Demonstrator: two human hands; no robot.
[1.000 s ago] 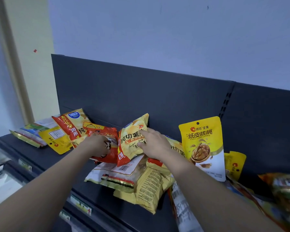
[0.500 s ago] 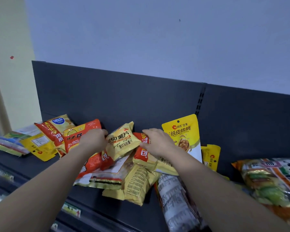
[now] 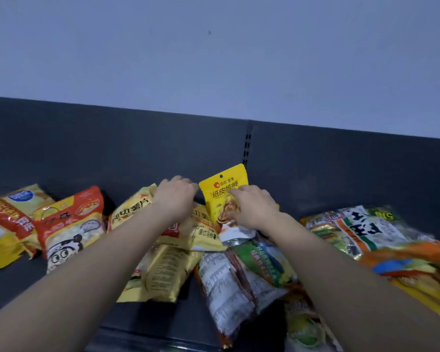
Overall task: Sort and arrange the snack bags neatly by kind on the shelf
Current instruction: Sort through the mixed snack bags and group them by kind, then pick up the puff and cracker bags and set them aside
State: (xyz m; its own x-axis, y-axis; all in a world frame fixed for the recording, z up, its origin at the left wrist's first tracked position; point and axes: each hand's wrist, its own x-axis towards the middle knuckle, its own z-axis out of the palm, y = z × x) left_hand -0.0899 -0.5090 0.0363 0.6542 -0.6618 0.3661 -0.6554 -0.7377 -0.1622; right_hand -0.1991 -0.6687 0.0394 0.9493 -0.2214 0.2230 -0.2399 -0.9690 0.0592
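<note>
A dark shelf [image 3: 163, 316] carries a loose heap of snack bags. My left hand [image 3: 174, 196] rests curled on top of the yellow potato-chip bags [image 3: 131, 212] leaning against the back panel. My right hand [image 3: 254, 208] grips the yellow walnut pouch [image 3: 222, 185], which stands upright against the back. More yellow chip bags [image 3: 168, 270] lie flat under my left forearm. An orange bag with a panda face [image 3: 69, 227] stands to the left, and a red-and-yellow bag [image 3: 13, 212] beyond it.
The dark back panel [image 3: 112, 148] rises behind the bags, with a slotted upright [image 3: 247, 146] in the middle. A silver-and-green bag [image 3: 241, 278] lies between my arms. Large green, white and orange bags [image 3: 366, 232] are piled at the right.
The view has swung right. My left hand left the orange bag and came onto the chip bags. My right hand moved from the chip bag to the walnut pouch.
</note>
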